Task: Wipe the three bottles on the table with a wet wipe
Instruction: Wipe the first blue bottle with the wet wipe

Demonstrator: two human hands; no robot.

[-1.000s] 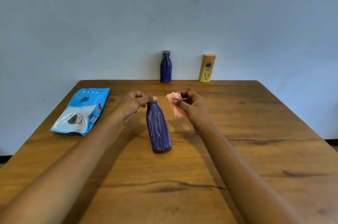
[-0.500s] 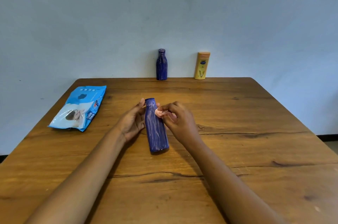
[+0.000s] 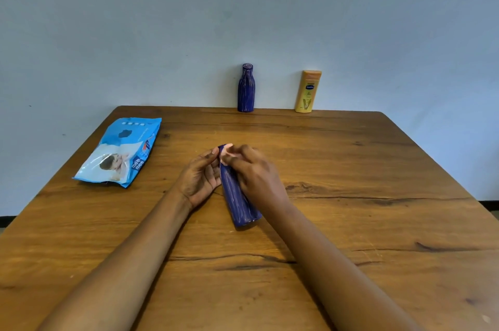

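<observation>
**A:** In the head view, which step was the person on?

**B:** The first bottle, by the look of it. The near blue bottle (image 3: 240, 195) was about the middle of the table (image 3: 351, 168). The left hand (image 3: 201, 178) grasped its upper part, fingers curled round the neck. The right hand (image 3: 253, 171) pinched the pink wet wipe (image 3: 226, 153) against the neck and cap.

**A:** Was it upright?

**B:** Hard to tell. Its base pointed toward the near edge, its top away.

**A:** And the others?

**B:** The far blue bottle (image 3: 245, 89) and the yellow bottle (image 3: 307, 91) stood at the far edge, well apart from both hands, probably not yet wiped. The wipes packet (image 3: 121, 152) lay near the left edge.

**A:** What did the next move call for?

**B:** Likely drawing the wipe down the body toward the base, while the left hand steadied and turned the bottle so every side was covered.
</observation>
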